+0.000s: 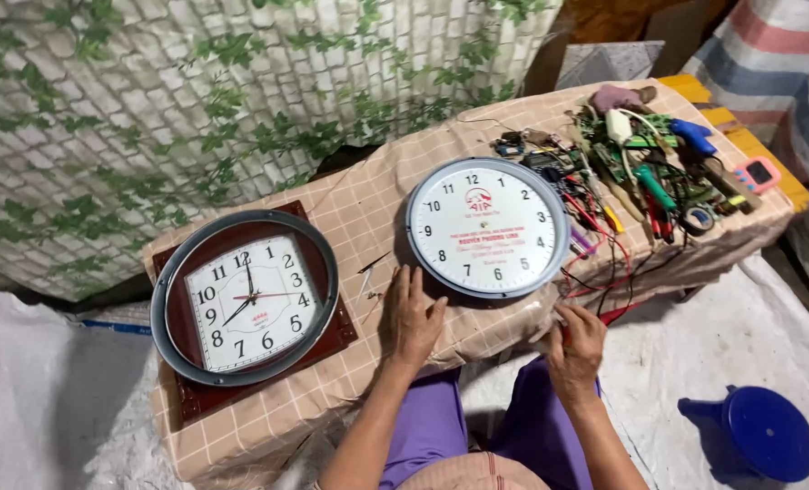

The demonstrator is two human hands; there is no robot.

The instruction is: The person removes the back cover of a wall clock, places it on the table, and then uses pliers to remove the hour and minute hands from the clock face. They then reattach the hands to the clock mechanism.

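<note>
My left hand (pixel 410 316) lies flat on the checked tablecloth (pixel 368 204), fingers spread, just left of a round white wall clock with a silver rim (pixel 486 227). My right hand (pixel 575 343) is at the table's front edge below that clock, its fingers curled near red wires (pixel 597 249); whether it pinches anything I cannot tell. Loose clock hands (pixel 370 277) lie on the cloth above my left hand. A second clock (pixel 246 295), square-faced in a dark red frame under a grey ring, rests at the left end.
A heap of tools, circuit boards and screwdrivers (pixel 650 168) covers the table's right end, with a pink device (pixel 757 174) at its edge. A blue plastic stool (pixel 760 434) stands on the white sheet at lower right. A leaf-patterned brick backdrop (pixel 196 91) hangs behind.
</note>
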